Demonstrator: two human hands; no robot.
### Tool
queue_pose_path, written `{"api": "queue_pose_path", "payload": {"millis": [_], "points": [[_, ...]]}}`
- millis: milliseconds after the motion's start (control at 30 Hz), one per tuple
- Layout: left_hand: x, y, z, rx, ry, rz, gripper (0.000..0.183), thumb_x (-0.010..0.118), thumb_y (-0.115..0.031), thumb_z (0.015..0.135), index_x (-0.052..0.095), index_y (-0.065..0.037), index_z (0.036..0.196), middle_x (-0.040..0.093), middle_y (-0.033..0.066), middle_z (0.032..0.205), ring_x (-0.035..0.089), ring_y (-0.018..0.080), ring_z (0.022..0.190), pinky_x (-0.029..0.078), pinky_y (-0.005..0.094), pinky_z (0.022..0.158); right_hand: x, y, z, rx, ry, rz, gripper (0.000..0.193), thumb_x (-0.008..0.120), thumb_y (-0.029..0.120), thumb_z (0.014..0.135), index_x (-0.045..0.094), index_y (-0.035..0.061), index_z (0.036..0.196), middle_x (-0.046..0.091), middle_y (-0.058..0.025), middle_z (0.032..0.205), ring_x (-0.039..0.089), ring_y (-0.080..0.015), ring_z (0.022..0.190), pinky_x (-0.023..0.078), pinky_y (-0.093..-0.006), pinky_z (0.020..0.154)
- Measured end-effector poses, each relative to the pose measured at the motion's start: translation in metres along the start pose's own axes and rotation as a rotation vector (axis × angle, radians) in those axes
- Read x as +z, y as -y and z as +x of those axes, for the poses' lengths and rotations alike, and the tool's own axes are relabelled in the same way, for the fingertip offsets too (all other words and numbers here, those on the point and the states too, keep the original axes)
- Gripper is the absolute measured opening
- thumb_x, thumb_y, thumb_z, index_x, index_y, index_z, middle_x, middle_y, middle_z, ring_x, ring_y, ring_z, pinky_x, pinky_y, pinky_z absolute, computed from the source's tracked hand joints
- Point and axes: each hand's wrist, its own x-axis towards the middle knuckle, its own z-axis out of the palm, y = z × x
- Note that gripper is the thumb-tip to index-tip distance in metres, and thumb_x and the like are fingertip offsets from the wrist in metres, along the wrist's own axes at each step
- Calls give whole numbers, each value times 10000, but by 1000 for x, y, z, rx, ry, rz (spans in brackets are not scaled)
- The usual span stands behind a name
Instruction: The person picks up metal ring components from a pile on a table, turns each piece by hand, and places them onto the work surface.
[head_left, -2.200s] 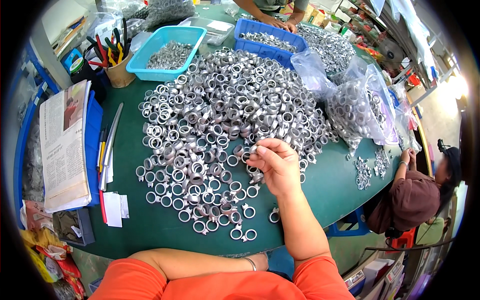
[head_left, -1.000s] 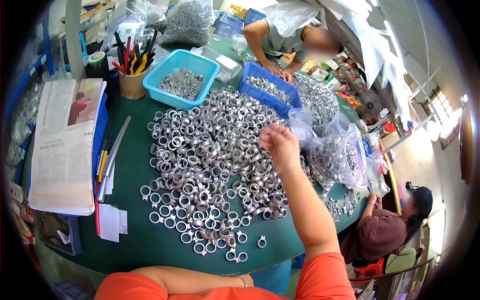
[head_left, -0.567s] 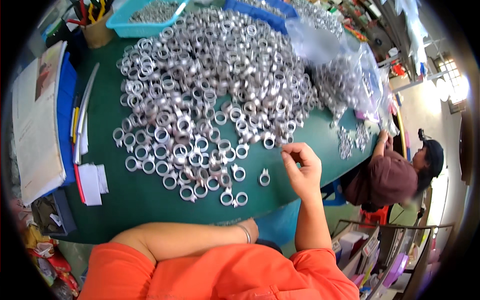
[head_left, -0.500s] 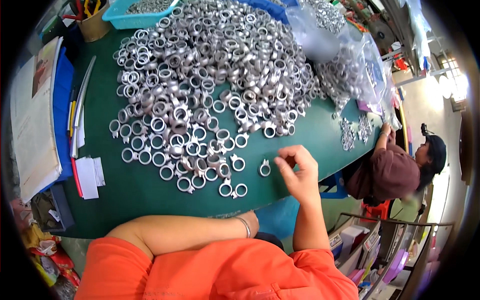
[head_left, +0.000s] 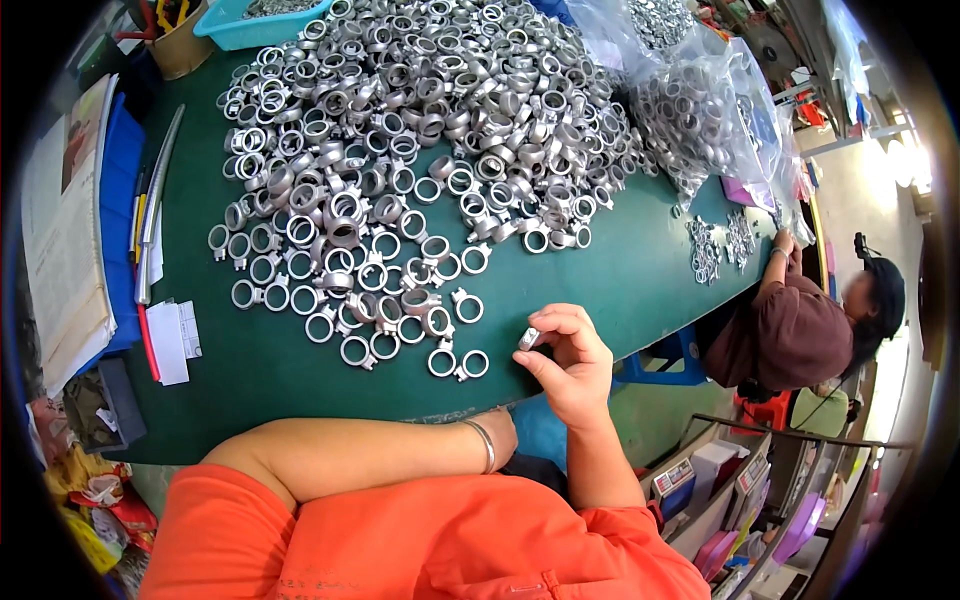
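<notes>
My right hand [head_left: 575, 365] pinches a silver metal ring [head_left: 528, 339] between thumb and fingers, just above the green tabletop. The ring is turned side-on, with a small raised part on its band. My left forearm lies along the table's near edge, with a bangle at the wrist. My left hand [head_left: 499, 436] rests at that edge; its fingers are hidden. A large pile of similar silver rings [head_left: 450, 110] covers the middle and far part of the table. Several looser rings [head_left: 385, 300] are spread left of my right hand.
Paper sheets [head_left: 65, 220] and a blue tray [head_left: 122, 200] stand at left, beside pens and a long metal stick [head_left: 160, 200]. A turquoise basin [head_left: 255, 28] is at the back. Ring-filled plastic bags [head_left: 700, 110] lie at right, near a seated co-worker [head_left: 790, 320]. Shelves [head_left: 740, 490] stand lower right.
My right hand has closed on the lone ring that lay on the table and lifted it. The view has shifted a little. My left hand stays at the edge.
</notes>
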Motion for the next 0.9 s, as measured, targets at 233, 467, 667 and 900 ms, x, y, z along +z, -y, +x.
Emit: {"api": "queue_pose_path", "payload": {"millis": [233,467,667,900], "points": [[-1,2,-3,-28,-16,2,310,490,-159,784,615,11,1012,587,158,1046,540,310,991,364,406,884,-6,-10,-3,108,90,486,307,631,-93,706,548,-22,993,503,-99,1025,529,-162,866,463,-269,744],[-3,2,-4,-31,-4,-57,292,493,-139,778,620,22,985,582,169,1045,544,301,985,403,367,846,-12,-9,-9,395,170,866,295,560,68,830,521,-41,1101,580,-159,990,600,-226,867,526,-323,737],[0,1,-3,-139,-36,-135,262,484,-117,784,638,-10,967,599,146,1010,567,267,941,423,319,808,-9,-13,-11,409,143,964,255,530,54,845,529,-43,1081,593,-150,934,602,-208,792,529,-302,673],[-14,4,-9,-24,16,-52,258,501,-144,778,647,-29,956,608,114,967,572,237,913,426,303,784,2,8,-8,275,3,600,198,528,-71,743,550,-36,936,561,-82,797,526,-135,669,451,-252,530]]}}
